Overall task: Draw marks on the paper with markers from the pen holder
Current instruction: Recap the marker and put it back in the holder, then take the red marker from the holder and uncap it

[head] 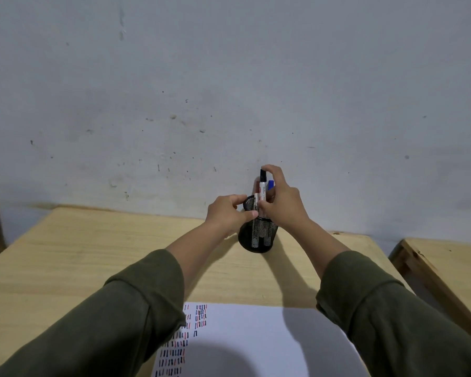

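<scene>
Near the far edge of the wooden table (93, 254), the left hand (227, 216) pinches the rim of the black mesh pen holder (257, 235), steadying the light, tippable cup, while the right hand (282, 200) pinches the black-capped marker (262, 191), a light, rigid, smooth thing best gripped mid-barrel.

You are looking at a black mesh pen holder (257, 235) standing upright at the far edge, with a black-capped white marker (262, 191) and a blue-capped marker (270, 184) sticking up from it. Near you, white paper (256, 338) is lying flat, showing rows of short red and black marks along its left side.
</scene>
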`<state>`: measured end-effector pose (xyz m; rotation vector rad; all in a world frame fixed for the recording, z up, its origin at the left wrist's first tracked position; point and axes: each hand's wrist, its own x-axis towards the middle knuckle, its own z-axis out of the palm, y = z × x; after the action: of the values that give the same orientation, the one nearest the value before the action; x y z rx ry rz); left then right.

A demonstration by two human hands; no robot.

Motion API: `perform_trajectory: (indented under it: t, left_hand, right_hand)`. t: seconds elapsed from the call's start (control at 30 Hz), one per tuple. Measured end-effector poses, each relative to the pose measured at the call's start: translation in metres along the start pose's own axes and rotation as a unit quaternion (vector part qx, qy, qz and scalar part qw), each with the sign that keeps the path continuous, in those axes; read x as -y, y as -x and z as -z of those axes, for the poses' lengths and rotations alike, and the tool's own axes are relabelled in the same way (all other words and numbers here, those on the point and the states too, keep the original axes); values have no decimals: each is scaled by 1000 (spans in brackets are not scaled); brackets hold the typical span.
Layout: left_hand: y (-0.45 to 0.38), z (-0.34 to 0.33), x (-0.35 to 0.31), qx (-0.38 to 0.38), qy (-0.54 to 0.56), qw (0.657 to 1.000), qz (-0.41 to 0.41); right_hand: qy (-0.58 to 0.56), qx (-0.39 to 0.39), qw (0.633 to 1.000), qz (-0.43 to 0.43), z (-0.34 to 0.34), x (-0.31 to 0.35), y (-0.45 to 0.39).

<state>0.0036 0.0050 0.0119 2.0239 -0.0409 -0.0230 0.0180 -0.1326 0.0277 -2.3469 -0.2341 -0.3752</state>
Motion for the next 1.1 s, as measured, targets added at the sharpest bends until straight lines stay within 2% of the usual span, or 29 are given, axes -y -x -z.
perform_trajectory:
  t: [0.2,0.43,0.63,0.93,1.03,1.1]
  left_hand:
    - [-1,0,1,1,6,1000,5]
    - [-2,-1,1,-3,3,1000,6]
    - [0,-1,-1,-4,0,1000,8]
    - [2,-2,0,-14,1,1000,12]
    - [7,-3,2,-44,-3,999,16]
    - [12,-2,-1,-85,11,996,4]
  right_hand:
    - [29,16,999,19,-4,-4,-3]
    - [112,7,993,36,-6,-14,-6]
    - [127,24,991,27,-6,-12,-10]
    - [-3,-10,1000,23,-4,-3,4]
    - [-68,-28,997,0,-1,5,9]
    - [-109,-80,991,1,7,14,10]
